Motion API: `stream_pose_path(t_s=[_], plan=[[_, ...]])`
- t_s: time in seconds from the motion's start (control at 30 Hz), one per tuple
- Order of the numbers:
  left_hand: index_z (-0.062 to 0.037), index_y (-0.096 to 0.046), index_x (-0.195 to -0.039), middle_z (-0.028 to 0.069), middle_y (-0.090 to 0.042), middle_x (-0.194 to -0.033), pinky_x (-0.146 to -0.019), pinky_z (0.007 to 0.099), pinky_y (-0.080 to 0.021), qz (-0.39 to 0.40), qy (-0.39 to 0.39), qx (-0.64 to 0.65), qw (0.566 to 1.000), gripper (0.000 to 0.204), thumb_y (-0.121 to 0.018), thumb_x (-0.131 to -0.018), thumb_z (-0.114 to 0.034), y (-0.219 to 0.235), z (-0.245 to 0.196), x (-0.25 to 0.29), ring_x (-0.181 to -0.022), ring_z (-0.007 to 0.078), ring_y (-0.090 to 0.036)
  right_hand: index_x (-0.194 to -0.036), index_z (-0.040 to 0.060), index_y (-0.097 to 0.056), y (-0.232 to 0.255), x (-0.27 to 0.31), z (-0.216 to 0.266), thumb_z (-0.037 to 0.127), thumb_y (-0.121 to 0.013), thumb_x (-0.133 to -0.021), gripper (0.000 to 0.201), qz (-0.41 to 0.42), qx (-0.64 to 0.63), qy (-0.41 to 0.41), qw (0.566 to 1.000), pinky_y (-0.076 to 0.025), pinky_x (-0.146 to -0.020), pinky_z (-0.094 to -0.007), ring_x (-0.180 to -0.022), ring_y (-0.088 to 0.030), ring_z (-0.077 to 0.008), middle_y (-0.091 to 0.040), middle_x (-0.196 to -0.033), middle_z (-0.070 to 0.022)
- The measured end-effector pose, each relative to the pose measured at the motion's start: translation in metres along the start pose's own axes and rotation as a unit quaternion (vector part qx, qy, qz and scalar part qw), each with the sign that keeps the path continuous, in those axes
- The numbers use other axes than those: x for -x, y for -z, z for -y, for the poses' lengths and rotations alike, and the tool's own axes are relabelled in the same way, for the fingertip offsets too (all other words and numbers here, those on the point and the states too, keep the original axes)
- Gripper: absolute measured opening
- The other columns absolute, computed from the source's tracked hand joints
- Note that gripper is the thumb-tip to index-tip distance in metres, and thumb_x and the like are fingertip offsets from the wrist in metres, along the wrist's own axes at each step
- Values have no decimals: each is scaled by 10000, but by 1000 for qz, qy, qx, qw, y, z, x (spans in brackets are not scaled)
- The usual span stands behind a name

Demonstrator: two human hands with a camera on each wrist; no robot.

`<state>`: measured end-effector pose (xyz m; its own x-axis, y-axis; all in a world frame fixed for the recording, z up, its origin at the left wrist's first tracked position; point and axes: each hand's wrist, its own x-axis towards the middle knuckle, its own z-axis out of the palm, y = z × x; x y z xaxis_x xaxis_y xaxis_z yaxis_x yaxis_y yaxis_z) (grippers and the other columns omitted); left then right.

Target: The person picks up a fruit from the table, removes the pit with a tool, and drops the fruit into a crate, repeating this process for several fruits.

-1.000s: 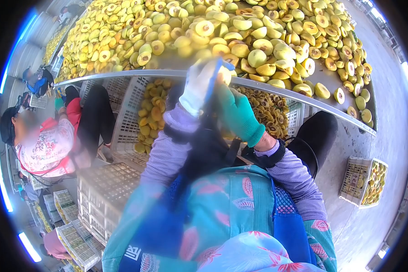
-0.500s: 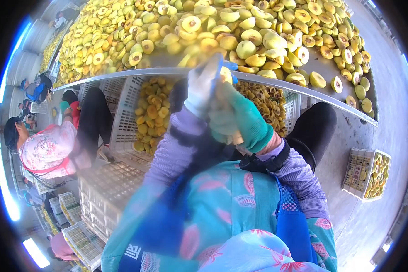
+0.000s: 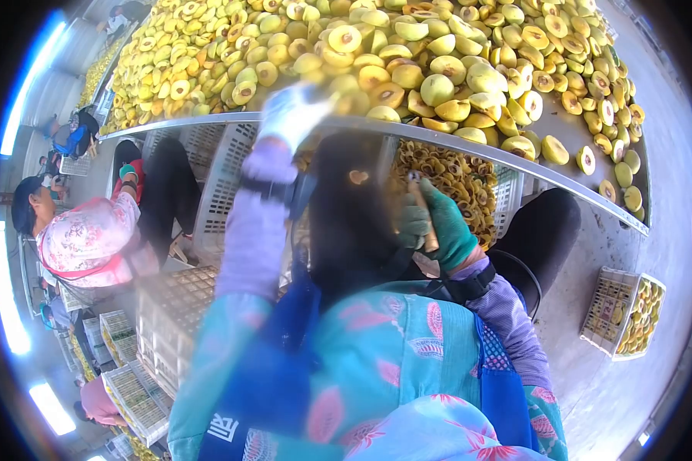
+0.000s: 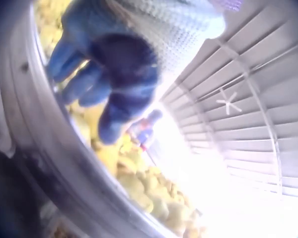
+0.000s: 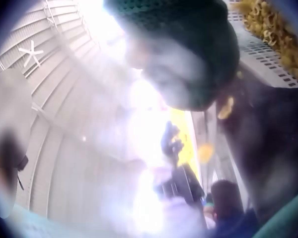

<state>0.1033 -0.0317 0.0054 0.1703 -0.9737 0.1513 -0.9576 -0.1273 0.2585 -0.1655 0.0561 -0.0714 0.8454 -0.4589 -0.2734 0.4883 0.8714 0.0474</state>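
Two gloved hands work at the edge of a long metal table (image 3: pixel 469 150) heaped with halved yellow fruit (image 3: pixel 438 88). The left hand (image 3: pixel 291 114), in a white glove with blue-coated fingers (image 4: pixel 84 89), reaches up over the table's rim; seen from the left wrist, its fingers are extended and slightly spread above the fruit, gripping nothing that shows. The head view blurs this hand, so whether it touches the fruit cannot be told.

The right hand (image 3: pixel 437 223), in a green glove, sits lower, below the table's rim and in front of the person's chest. Its fingers are curled round a brownish wooden handle (image 3: pixel 423 215), probably that of a knife. The handle's long axis runs nearly upright, tilted a little, with its upper end pointing toward the table's underside and its lower end hidden in the palm. No blade can be made out. The right wrist view is too washed out to add detail.

Under the table stands a white plastic crate (image 3: pixel 215 192), and another crate of cut fruit (image 3: pixel 469 184) lies just behind the right hand. A second person in a floral top (image 3: pixel 84 238) is seated to the left.
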Motion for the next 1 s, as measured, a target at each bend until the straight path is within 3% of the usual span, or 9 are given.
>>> stream_pose_path(t_s=[0.23,0.43,0.53,0.57,0.63,0.73,0.87,0.93,1.0], plan=[[-78,-655,-1091,137,-635,-1126,-845,340,-498,207,-7,413,887,332,-656,-815,-263,-8,46,-54,-986,275,-624,-836,181,-520,-65,-14,12,517,-431,-950,365,-93,285,169,939,-300,-371,-219,-438,-392,-77,-406,-587,49],[-35,-589,-1127,108,-634,-1084,-785,271,-494,-123,-382,183,898,335,-640,-840,-201,9,-19,0,-916,189,-618,-808,158,-506,-91,-77,22,523,-453,-934,389,-146,361,244,888,-343,-371,-229,-429,-405,-84,-444,-597,36],[19,-559,-1168,119,-632,-1063,-806,322,-516,137,-18,732,667,459,-432,-985,-382,-17,-40,20,-948,189,-615,-870,122,-524,-114,-71,20,447,-550,-900,328,-122,377,201,896,-388,-392,-271,-464,-456,-110,-485,-617,16],[23,-552,-1172,120,-630,-1064,-804,322,-516,119,-19,705,699,490,-410,-986,-408,-20,-39,20,-955,190,-613,-902,106,-535,-115,-69,19,409,-594,-886,308,-98,392,192,894,-406,-401,-291,-478,-479,-123,-502,-623,7],[31,-538,-1179,121,-626,-1067,-801,321,-516,84,-22,646,759,553,-366,-989,-459,-25,-35,20,-967,192,-609,-1022,53,-535,-106,-60,29,275,-627,-836,304,-89,626,266,727,-450,-462,-336,-527,-527,-184,-538,-673,-31],[32,-533,-1179,125,-627,-1047,-794,333,-521,94,14,717,691,581,-349,-986,-484,-21,-33,23,-922,208,-624,-1184,-22,-485,-63,-70,40,140,-649,-747,494,-19,836,373,401,-497,-615,-378,-686,-594,-277,-596,-835,-103],[21,-529,-1186,138,-628,-1050,-807,342,-522,126,97,871,464,457,-419,-989,-376,-23,-14,42,-917,237,-631,-1237,-51,-474,-68,-73,17,119,-633,-799,495,-105,786,287,538,-478,-831,-359,-974,-596,-301,-589,-1107,-151],[18,-524,-1189,144,-629,-1051,-818,343,-520,-10,33,688,724,378,-497,-955,-277,2,4,71,-932,246,-629,-1176,-22,-510,-90,-81,5,154,-617,-829,403,-159,704,188,666,-487,-713,-351,-855,-615,-275,-604,-1054,-161],[6,-547,-1158,137,-631,-1038,-817,335,-518,-40,97,654,749,336,-580,-890,-195,-4,43,85,-930,236,-627,-1116,8,-546,-94,-99,-6,189,-602,-860,319,-174,701,121,681,-497,-594,-343,-736,-633,-249,-619,-1001,-172]])
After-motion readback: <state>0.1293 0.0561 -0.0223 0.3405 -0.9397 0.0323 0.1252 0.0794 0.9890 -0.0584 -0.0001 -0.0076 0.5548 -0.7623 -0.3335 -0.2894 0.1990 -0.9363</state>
